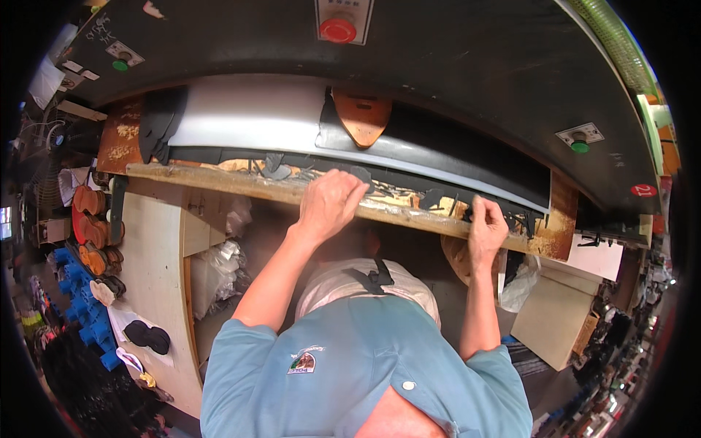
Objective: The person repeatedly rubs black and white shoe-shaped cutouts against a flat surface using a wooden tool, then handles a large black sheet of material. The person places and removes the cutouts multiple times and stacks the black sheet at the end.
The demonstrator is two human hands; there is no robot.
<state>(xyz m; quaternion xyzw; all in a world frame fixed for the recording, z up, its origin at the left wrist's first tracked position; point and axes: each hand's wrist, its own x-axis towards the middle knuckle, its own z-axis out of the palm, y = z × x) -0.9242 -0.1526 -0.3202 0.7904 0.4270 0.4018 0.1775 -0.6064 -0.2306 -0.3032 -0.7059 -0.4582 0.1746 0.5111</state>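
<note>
My left hand [328, 203] is closed at the front ledge of the bench, its fingertips pinching a dark rounded scrap [361, 177]. Farther right, my right hand [488, 230] is curled over the same ledge, thumb and fingers together; what they hold, if anything, is hidden. Between ledge and sheet lie several black offcuts [432, 198] and thin strips. Beyond them stretches a smooth sheet [252, 117], silvery at left and black at right. On it rests an orange-brown block [363, 120] with a tapered, rounded tip.
A black machine panel [467, 80] overhangs the bench, carrying a red push button [338, 31] and green buttons [580, 146] at its sides. The wooden ledge [281, 191] runs across in front of me. Shoe parts [91, 226] and blue plastic pieces [80, 303] stand left; clear plastic bags [219, 274] sit below.
</note>
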